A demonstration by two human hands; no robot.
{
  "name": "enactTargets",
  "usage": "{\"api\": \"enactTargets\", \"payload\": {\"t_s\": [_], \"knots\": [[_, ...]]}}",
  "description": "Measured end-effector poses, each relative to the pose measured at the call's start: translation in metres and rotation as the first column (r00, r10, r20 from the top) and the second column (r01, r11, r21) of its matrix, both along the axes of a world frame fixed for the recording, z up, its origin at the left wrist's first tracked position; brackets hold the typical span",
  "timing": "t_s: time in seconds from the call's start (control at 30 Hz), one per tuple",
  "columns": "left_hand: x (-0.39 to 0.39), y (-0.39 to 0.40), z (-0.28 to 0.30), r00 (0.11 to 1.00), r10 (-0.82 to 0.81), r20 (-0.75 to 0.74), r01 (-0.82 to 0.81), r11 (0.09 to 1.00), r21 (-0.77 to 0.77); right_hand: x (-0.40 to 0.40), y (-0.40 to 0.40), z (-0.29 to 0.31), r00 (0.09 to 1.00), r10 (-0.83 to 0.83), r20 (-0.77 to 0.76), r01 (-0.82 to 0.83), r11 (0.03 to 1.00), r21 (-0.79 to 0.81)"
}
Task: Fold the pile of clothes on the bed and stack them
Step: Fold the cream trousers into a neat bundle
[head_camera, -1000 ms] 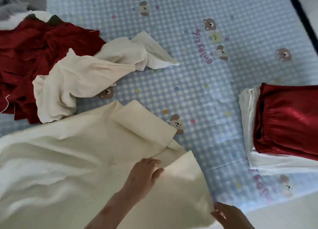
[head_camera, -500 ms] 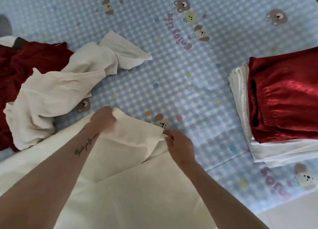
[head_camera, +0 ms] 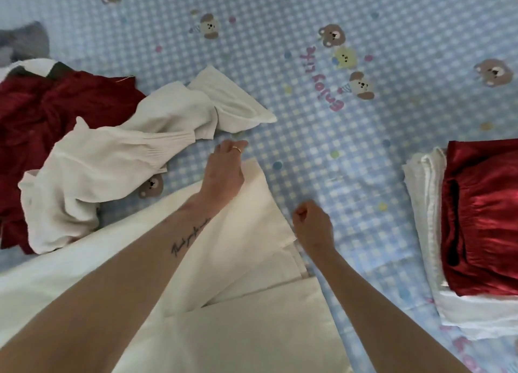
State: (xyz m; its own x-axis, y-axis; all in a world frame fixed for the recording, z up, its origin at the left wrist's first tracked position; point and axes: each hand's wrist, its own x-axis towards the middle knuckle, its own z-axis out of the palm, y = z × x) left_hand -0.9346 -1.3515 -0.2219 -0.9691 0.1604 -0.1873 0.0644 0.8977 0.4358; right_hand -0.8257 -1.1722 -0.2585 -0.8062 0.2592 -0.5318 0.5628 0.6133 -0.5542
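Both hands have let go of the cream cloth (head_camera: 238, 260) at 6 o'clock. The left hand (head_camera: 224, 171) now rests flat on its fold; the right hand (head_camera: 312, 224) is curled, seemingly empty. Another fold likely follows.

The bed sheet (head_camera: 322, 154) is blue-and-white check with brown bears and pink lettering. The spread cloth (head_camera: 252, 330) is cream. The folded top garment (head_camera: 487, 227) is dark red.

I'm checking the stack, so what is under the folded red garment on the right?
Under the folded red garment lie folded white pieces, edges showing along its left and near sides. How many are covered cannot be told.
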Motion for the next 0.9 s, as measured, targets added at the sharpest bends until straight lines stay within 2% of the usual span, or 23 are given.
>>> {"api": "enactTargets", "payload": {"t_s": [0.03, 0.1, 0.2, 0.27, 0.37, 0.43, 0.5, 0.57, 0.67, 0.7, 0.73, 0.83, 0.9], "knots": [[0.022, -0.002, -0.002, 0.995, 0.048, -0.091, -0.049, 0.999, -0.011, -0.002, 0.000, 0.001, 0.999, -0.004, -0.040, 0.005, 0.999, 0.034], [0.080, -0.007, -0.003, 0.990, 0.065, -0.122, -0.064, 0.998, 0.013, -0.002, -0.005, 0.004, 0.996, 0.084, -0.042, -0.083, 0.996, 0.030], [0.178, -0.021, -0.013, 0.995, 0.046, 0.084, -0.039, 0.996, -0.077, 0.006, -0.021, 0.007, 0.970, 0.243, -0.003, -0.242, 0.968, 0.063], [0.221, -0.035, -0.022, 0.980, 0.053, 0.194, -0.021, 0.986, -0.163, 0.014, -0.020, 0.010, 0.970, 0.243, 0.012, -0.243, 0.963, 0.119], [0.252, -0.051, -0.026, 0.988, -0.040, 0.152, 0.068, 0.981, -0.180, 0.034, -0.002, 0.019, 0.976, 0.202, 0.077, -0.214, 0.956, 0.200], [0.262, -0.055, -0.026, 0.986, -0.109, 0.126, 0.131, 0.975, -0.181, 0.057, 0.007, 0.025, 0.973, 0.228, -0.042, -0.212, 0.949, 0.232], [0.265, -0.059, -0.024, 0.986, -0.126, 0.112, 0.144, 0.973, -0.178, 0.081, 0.013, 0.029, 0.896, 0.428, -0.121, -0.390, 0.887, 0.248], [0.262, -0.064, -0.021, 0.986, -0.123, 0.116, 0.143, 0.972, -0.184, 0.101, 0.014, 0.029, 0.778, 0.628, 0.007, -0.608, 0.751, 0.258], [0.258, -0.072, -0.017, 0.972, -0.120, 0.201, 0.158, 0.970, -0.187, 0.118, 0.021, 0.027, 0.740, 0.650, 0.173, -0.670, 0.690, 0.274], [0.258, -0.075, -0.015, 0.967, -0.123, 0.225, 0.165, 0.970, -0.178, 0.120, 0.023, 0.030, 0.740, 0.648, 0.178, -0.672, 0.700, 0.242], [0.259, -0.077, -0.013, 0.962, -0.125, 0.243, 0.171, 0.970, -0.176, 0.120, 0.025, 0.036, 0.778, 0.612, 0.142, -0.628, 0.759, 0.170], [0.258, -0.089, -0.010, 0.952, -0.121, 0.283, 0.167, 0.975, -0.145, 0.108, 0.034, 0.051, 0.934, 0.357, 0.005, -0.357, 0.932, -0.059], [0.253, -0.099, -0.009, 0.947, -0.085, 0.310, 0.124, 0.986, -0.110, 0.092, 0.030, 0.055, 0.962, 0.268, -0.043, -0.271, 0.958, -0.090]]}}
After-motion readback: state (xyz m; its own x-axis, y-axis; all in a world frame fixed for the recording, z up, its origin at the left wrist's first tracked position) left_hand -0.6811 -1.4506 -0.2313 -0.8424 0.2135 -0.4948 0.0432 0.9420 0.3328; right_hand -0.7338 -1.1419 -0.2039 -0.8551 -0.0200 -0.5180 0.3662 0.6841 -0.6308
